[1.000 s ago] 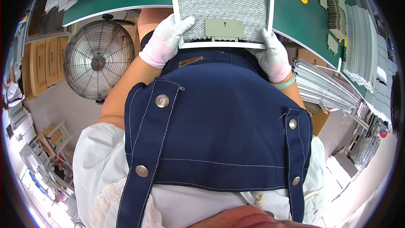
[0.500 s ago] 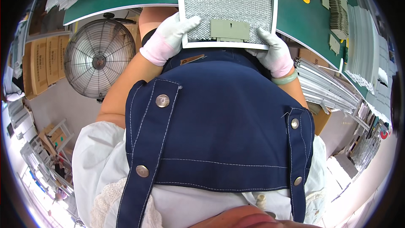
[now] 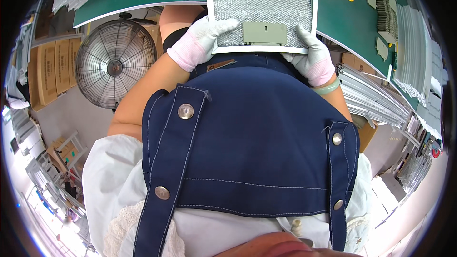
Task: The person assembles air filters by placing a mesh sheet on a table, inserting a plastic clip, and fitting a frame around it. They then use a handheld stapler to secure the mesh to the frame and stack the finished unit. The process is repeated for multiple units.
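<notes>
We see the left hand (image 3: 203,37) and right hand (image 3: 314,56) closed on the white-framed mesh panel (image 3: 262,0), thumbs above; between them lies the grey-green plate (image 3: 264,34), long axis running hand to hand, nearer the left thumb.

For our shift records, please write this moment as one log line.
left hand: holds framed mesh panel | right hand: holds same panel | grey-green plate: at panel's near edge
</notes>
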Available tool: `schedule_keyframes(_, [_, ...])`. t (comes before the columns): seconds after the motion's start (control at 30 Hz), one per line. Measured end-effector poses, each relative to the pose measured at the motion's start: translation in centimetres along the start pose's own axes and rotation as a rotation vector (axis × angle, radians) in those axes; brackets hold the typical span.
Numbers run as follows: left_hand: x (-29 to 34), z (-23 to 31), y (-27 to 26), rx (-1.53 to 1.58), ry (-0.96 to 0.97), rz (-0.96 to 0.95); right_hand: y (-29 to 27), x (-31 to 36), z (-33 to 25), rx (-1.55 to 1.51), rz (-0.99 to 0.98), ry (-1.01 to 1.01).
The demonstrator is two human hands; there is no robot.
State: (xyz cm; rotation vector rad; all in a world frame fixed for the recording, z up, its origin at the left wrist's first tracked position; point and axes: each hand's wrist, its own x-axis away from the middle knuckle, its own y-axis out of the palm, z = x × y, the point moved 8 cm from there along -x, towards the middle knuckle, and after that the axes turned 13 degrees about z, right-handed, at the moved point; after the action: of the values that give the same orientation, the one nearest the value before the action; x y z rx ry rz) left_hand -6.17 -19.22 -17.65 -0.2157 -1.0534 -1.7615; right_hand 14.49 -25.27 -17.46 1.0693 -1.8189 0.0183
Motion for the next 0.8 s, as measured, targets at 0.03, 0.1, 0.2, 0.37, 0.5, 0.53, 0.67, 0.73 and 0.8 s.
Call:
schedule_keyframes(0.03, [0.4, 0.2, 0.7, 0.027, -0.019, -0.031, -0.4, -0.3, 0.0, 0.018, -0.014, 0.019])
schedule_keyframes(0.1, [0.6, 0.2, 0.8, 0.04, -0.044, -0.079, -0.4, -0.3, 0.0, 0.032, -0.055, 0.038])
schedule_keyframes(0.2, [0.3, 0.0, -0.3, 0.027, -0.08, -0.116, -0.3, 0.0, 0.0, 0.05, -0.076, 0.019])
schedule_keyframes(0.37, [0.8, 1.2, -0.3, -0.17, 0.159, 0.069, -1.0, -0.7, -0.3, 0.151, 0.055, -0.154])
schedule_keyframes(0.5, [0.0, 0.0, -1.6, -0.025, 0.172, 0.163, -0.6, -0.7, -0.1, 0.059, 0.003, -0.093])
schedule_keyframes(0.53, [-0.4, -0.3, -1.6, 0.057, 0.12, 0.115, -0.6, -0.8, -0.2, 0.054, -0.01, -0.079])
schedule_keyframes(0.67, [-0.1, -0.7, -1.6, 0.102, -0.004, 0.076, -0.9, -0.8, 0.0, 0.069, 0.015, -0.023])
schedule_keyframes(0.73, [0.1, -0.4, -1.7, 0.036, 0.016, 0.083, -0.8, -0.5, -0.1, 0.121, 0.001, -0.042])
schedule_keyframes(0.8, [0.6, 0.4, -0.7, 0.017, 0.114, 0.142, -0.8, -0.1, -0.5, 0.219, 0.026, -0.106])
